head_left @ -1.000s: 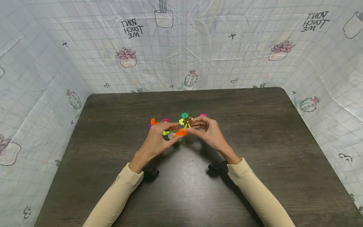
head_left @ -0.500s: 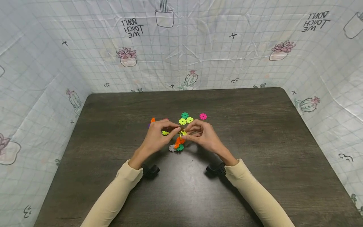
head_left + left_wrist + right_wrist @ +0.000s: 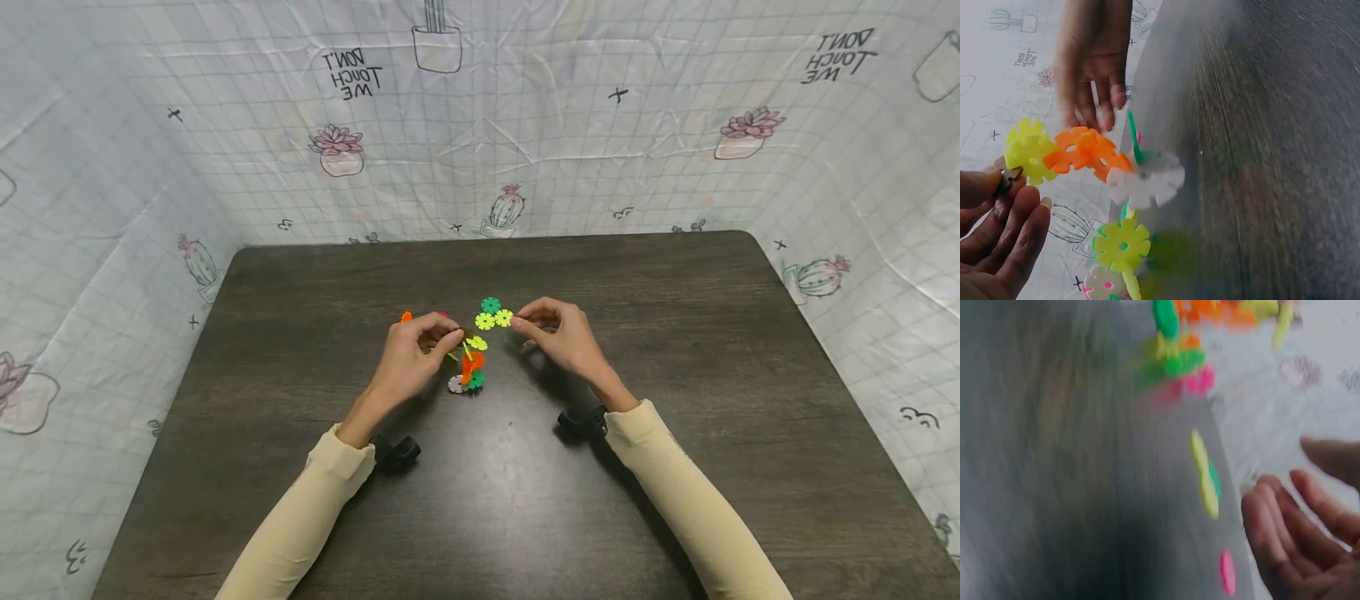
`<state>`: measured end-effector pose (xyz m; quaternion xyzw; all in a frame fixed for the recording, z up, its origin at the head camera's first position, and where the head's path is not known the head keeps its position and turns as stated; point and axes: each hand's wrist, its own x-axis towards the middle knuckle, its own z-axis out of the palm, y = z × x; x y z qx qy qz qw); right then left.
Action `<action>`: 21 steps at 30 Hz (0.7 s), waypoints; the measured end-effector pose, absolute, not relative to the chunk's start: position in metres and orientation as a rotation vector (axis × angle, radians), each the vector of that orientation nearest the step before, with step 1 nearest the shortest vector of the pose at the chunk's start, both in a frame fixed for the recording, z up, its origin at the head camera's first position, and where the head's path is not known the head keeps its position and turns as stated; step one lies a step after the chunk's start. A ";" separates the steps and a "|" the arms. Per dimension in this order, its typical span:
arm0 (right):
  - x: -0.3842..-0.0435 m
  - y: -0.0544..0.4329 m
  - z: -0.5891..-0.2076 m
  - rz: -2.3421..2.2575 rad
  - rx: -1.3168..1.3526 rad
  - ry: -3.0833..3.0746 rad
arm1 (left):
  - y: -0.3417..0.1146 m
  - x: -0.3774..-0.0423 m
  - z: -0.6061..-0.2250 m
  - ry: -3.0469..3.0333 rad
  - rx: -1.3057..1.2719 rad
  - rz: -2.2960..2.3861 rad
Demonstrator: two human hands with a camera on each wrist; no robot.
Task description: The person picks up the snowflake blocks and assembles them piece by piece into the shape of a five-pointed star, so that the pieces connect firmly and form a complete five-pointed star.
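My left hand (image 3: pixel 412 354) pinches a brown snowflake disc (image 3: pixel 1010 177) between thumb and fingers. Joined to it is a chain of slotted plastic discs: yellow (image 3: pixel 1030 155), orange (image 3: pixel 1088 152), white (image 3: pixel 1146 180) and green (image 3: pixel 476 380), hanging over the table. My right hand (image 3: pixel 564 337) is apart from the chain, its fingers loosely bent with nothing between them in the right wrist view. It is beside two loose yellow discs (image 3: pixel 485 321) and a teal disc (image 3: pixel 491 305). A pink disc (image 3: pixel 1227 572) lies under that hand, hidden in the head view.
Behind my left hand lies a group of joined pieces, with an orange disc (image 3: pixel 407 317) and a pink disc (image 3: pixel 442 315) showing past the fingers. The dark wooden table (image 3: pixel 300 292) meets a printed cloth (image 3: pixel 570 125) at its back and sides.
My right hand has let go of the chain and moved right, over the pink disc. My left hand keeps the chain and has shifted slightly left with it.
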<state>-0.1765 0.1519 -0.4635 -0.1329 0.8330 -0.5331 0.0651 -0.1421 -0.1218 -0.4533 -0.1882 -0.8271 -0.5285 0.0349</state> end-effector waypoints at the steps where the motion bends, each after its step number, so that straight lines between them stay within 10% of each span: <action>1: -0.181 0.156 -0.465 -1.571 -0.373 2.573 | -0.123 -0.142 -0.454 -2.537 -0.574 -1.633; 21: -0.225 0.175 -0.481 -1.044 -0.289 2.957 | -0.131 -0.142 -0.457 -2.493 -0.530 -1.706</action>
